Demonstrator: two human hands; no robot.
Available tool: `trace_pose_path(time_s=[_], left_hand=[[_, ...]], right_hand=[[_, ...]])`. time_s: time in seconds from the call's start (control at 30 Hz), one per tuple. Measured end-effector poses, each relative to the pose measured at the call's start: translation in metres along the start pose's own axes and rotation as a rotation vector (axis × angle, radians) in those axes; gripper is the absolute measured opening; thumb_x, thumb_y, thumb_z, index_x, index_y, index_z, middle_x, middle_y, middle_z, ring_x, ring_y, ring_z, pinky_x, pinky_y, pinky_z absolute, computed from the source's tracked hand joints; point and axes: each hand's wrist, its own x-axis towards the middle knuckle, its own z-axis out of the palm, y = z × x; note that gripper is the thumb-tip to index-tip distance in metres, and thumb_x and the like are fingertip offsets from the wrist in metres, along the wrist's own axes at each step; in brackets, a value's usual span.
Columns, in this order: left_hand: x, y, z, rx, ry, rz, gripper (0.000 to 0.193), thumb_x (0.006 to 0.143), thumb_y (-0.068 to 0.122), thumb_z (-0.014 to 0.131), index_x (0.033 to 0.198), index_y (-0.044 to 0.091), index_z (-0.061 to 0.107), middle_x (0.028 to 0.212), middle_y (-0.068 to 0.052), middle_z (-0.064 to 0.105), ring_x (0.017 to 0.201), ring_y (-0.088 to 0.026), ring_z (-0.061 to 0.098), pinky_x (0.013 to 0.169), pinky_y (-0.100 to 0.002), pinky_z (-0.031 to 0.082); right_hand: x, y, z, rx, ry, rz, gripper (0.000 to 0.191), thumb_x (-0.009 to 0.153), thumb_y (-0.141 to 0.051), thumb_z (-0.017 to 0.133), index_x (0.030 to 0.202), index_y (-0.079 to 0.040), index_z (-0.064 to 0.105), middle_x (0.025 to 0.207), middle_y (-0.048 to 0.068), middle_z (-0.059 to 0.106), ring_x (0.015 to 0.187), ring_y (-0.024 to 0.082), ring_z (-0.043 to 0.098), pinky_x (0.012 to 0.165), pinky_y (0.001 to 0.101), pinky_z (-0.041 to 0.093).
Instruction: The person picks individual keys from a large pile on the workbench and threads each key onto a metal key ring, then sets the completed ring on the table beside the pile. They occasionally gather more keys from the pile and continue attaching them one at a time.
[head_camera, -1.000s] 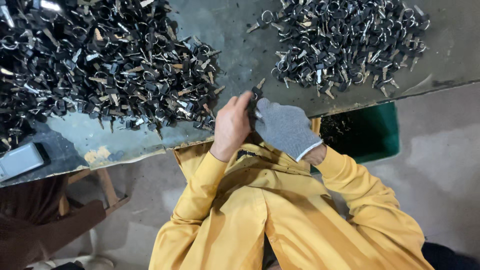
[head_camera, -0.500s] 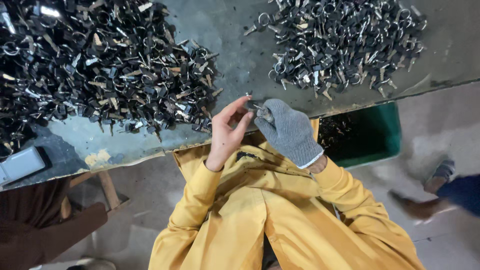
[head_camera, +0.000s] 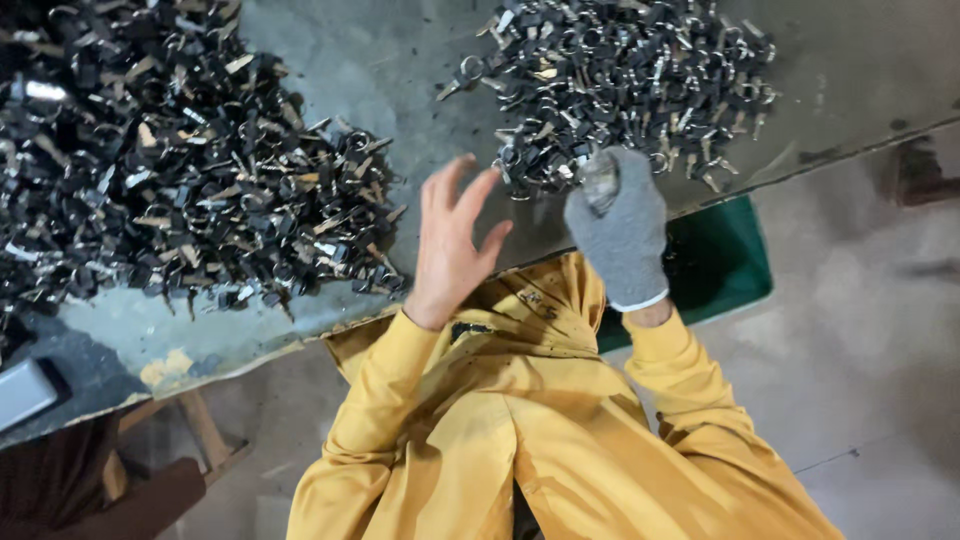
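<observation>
The left hand (head_camera: 455, 240), bare, is spread open at centre frame over the grey worktable (head_camera: 400, 60). The right hand (head_camera: 620, 225), in a knitted grey glove, grips a blurred shiny metal piece (head_camera: 600, 180) beside the upper-right heap of small ringed metal parts (head_camera: 630, 70). A green bin (head_camera: 715, 265) sits below the table edge, its contents unclear.

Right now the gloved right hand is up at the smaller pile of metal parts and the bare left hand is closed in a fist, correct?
Not quite: in the head view the bare left hand is open, fingers spread. The gloved right hand is at the smaller pile of metal parts.
</observation>
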Motion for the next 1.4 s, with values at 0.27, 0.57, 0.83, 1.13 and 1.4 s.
trace_pose_path(time_s=[0.27,0.57,0.83,1.13,1.4], left_hand=[[0.081,-0.024,0.009,0.308,-0.259,0.070,0.154,0.033,0.053,0.102,0.161,0.017,0.025,0.167,-0.026,0.013,0.152,-0.054,0.011,0.120,-0.072,0.012],[0.119,-0.011,0.040,0.265,-0.297,0.138,0.160,0.025,0.063,0.100,0.161,0.020,0.027,0.164,-0.026,0.018,0.151,-0.057,0.010,0.119,-0.074,0.006],[0.105,0.034,0.097,0.135,-0.204,0.141,0.151,0.027,0.057,0.101,0.156,0.018,0.035,0.162,-0.035,0.013,0.150,-0.060,0.013,0.122,-0.071,0.011],[0.058,0.103,0.182,0.078,-0.370,0.220,0.139,0.035,0.051,0.100,0.154,0.017,0.036,0.164,-0.032,0.014,0.150,-0.057,0.016,0.120,-0.072,0.012],[0.057,0.107,0.183,-0.073,-0.266,0.382,0.111,0.068,0.046,0.092,0.158,0.014,0.037,0.163,-0.020,0.032,0.156,-0.046,0.022,0.126,-0.069,0.009]], right_hand=[[0.100,0.089,-0.063,0.016,0.053,-0.303,0.045,0.086,-0.003,0.070,0.129,-0.006,0.057,0.122,0.014,0.070,0.108,0.031,0.072,0.095,0.0382,0.058],[0.177,0.104,-0.083,0.222,-0.208,0.182,0.056,0.081,-0.015,0.069,0.135,-0.006,0.057,0.110,0.006,0.066,0.093,0.017,0.061,0.083,0.0327,0.052],[0.143,0.113,-0.086,0.218,-0.302,0.107,0.059,0.078,-0.014,0.071,0.134,-0.003,0.055,0.120,0.008,0.068,0.105,0.016,0.061,0.092,0.0299,0.051],[0.067,0.172,-0.134,0.132,-0.326,0.107,0.061,0.075,-0.017,0.075,0.132,-0.003,0.056,0.113,0.012,0.065,0.105,0.018,0.061,0.093,0.0332,0.051],[0.035,0.163,-0.171,-0.103,-0.196,0.260,0.047,0.078,-0.013,0.076,0.122,-0.002,0.061,0.105,0.007,0.067,0.097,0.016,0.064,0.088,0.0323,0.051]])
